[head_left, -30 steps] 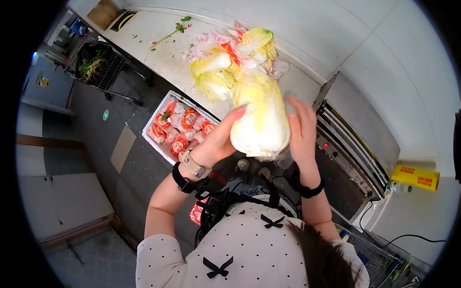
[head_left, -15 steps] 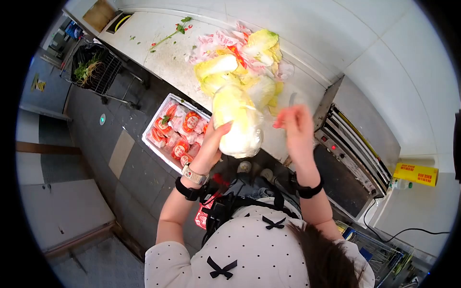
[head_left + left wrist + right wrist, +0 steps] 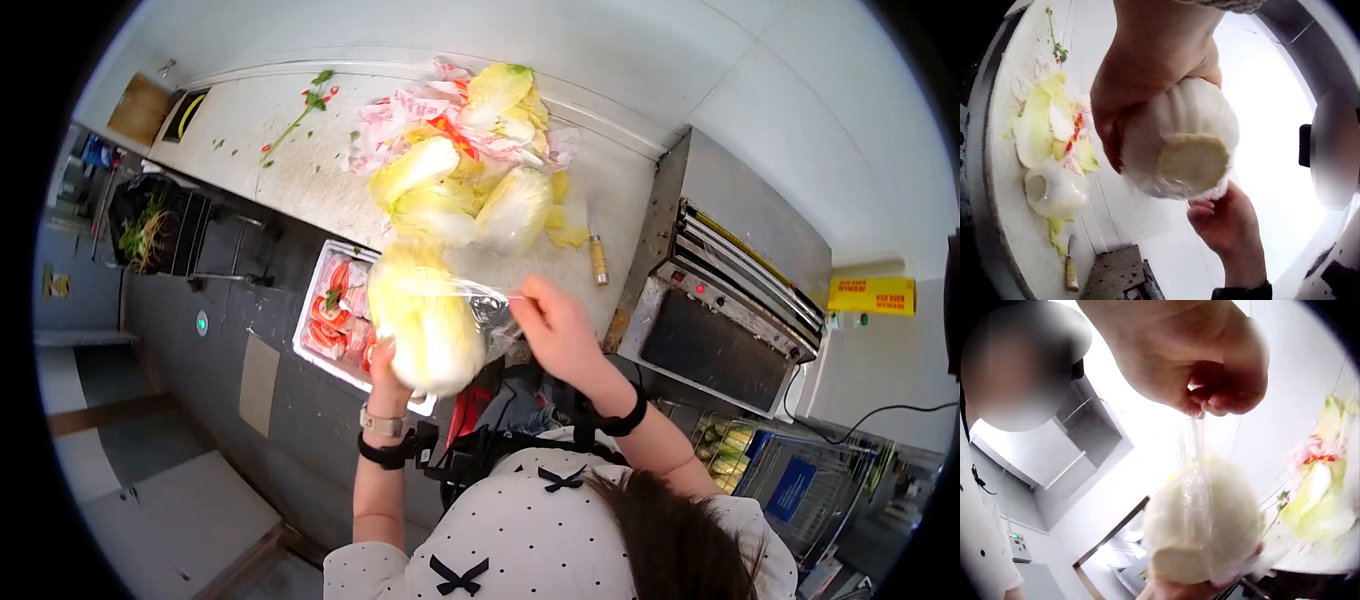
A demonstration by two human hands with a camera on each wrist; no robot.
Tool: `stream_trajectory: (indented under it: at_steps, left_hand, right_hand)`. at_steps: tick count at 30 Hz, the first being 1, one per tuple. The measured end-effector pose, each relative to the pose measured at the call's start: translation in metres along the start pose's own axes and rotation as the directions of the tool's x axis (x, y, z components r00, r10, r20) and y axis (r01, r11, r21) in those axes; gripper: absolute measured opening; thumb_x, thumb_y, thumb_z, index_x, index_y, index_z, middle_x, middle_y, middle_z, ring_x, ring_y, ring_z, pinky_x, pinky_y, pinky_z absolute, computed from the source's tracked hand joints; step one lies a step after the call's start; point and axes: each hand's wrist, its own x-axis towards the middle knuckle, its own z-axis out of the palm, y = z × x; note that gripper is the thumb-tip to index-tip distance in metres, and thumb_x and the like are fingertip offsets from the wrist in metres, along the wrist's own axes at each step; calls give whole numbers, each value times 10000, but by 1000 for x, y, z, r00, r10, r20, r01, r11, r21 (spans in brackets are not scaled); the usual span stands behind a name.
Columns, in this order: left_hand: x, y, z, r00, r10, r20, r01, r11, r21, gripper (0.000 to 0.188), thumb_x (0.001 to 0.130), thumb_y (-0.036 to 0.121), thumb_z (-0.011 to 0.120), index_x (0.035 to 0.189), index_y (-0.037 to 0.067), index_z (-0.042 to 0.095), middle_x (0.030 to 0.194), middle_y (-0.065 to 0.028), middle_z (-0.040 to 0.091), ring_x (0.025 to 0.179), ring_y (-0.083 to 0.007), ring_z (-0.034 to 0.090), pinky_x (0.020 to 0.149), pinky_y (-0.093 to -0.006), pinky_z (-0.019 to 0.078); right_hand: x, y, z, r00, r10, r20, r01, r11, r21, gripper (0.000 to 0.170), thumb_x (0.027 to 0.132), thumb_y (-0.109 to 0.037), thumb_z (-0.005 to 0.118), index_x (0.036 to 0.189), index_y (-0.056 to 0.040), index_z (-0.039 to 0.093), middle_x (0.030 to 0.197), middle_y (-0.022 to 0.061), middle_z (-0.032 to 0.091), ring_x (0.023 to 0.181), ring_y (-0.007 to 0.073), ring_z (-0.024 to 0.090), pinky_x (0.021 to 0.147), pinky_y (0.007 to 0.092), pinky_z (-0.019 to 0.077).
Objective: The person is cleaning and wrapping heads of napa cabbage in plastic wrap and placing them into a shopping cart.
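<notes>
My left hand point(image 3: 388, 378) holds a napa cabbage point(image 3: 425, 325) from its left side and below, in front of the counter's edge. The cut base of the cabbage point(image 3: 1194, 164) faces the left wrist camera. My right hand point(image 3: 558, 330) pinches a stretch of clear plastic film point(image 3: 485, 300) and holds it taut, away from the cabbage's right side. In the right wrist view the film point(image 3: 1194, 487) runs from the fingertips down over the cabbage. Another napa cabbage point(image 3: 517, 208) lies on the counter beside loose outer leaves point(image 3: 425, 185).
On the counter point(image 3: 240, 170) lie a knife with a wooden handle point(image 3: 599, 260), crumpled printed wrapping point(image 3: 385, 130) and a green stem. A wrapping machine point(image 3: 720, 300) stands at the right. Below the counter is a white foam box point(image 3: 300, 335) of red-labelled packages; a cart point(image 3: 190, 230) stands left.
The cabbage has moved left and toward the body in my left hand. My right hand has left the cabbage's side, lifted away, and now pulls film from it. The knife has come into clear view.
</notes>
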Motion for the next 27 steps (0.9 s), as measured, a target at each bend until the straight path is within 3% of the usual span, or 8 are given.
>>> stream_trajectory:
  at_steps: [4,10,12,15,17,22,26,27]
  left_hand:
    - [-26,23,-1,924,-346,165,367,923,-118,916,621,374,739,1346,24,303,1296,-186,438,1161,-314,471,950,-421,421]
    - [-3,35,23,627,-629,460,636,754,164,1008,595,345,772,1367,-16,233,1370,-164,343,1251,-267,372,1031,-390,301]
    - [10,17,35,513,-638,574,700,698,149,1047,575,393,758,1357,-54,222,1382,-169,316,1258,-245,359,1050,-355,247]
    - [10,13,36,488,-695,529,806,591,34,1053,593,347,764,1390,-1,170,1398,-152,295,1263,-245,353,1053,-364,258]
    - [5,7,18,464,-762,452,867,496,-53,1068,605,322,765,1410,34,126,1410,-140,279,1272,-247,342,1055,-374,264]
    - [9,9,30,655,-624,427,689,725,2,1055,603,407,765,1408,74,170,1388,-156,317,1256,-277,370,1041,-406,305]
    - [1,19,8,787,-532,312,570,821,-37,1075,603,528,737,1405,79,179,1391,-155,313,1254,-291,368,1036,-426,313]
    - [-2,21,0,816,-511,272,544,837,-58,1083,600,553,728,1405,79,180,1392,-154,311,1254,-294,367,1036,-431,314]
  right_hand:
    - [17,19,11,986,163,-45,-151,968,198,186,902,-141,498,787,5,500,648,47,544,626,94,516,555,271,399]
    - [28,90,31,731,672,118,-480,384,789,180,883,-192,436,840,-42,523,797,75,578,675,196,596,598,310,487]
    - [24,107,27,541,826,157,-478,149,866,164,875,-160,418,869,-22,507,786,91,576,652,223,598,618,332,509]
    - [5,121,-1,549,834,61,-289,121,950,145,883,-150,410,869,-32,494,775,93,574,638,216,581,605,334,501]
    - [16,89,-23,683,724,-94,-281,379,882,149,897,-158,406,861,-40,490,774,92,574,651,207,570,590,321,486]
    - [87,71,-62,807,239,-539,-23,926,376,249,931,-236,411,785,-57,504,705,60,556,594,155,523,568,282,421]
    - [164,36,-102,838,131,-529,-412,788,-457,219,904,-179,467,860,-22,614,783,63,584,701,161,514,649,273,411]
    - [181,44,-109,846,159,-509,-327,909,-259,216,898,-197,474,938,-30,606,845,76,578,782,172,513,706,273,408]
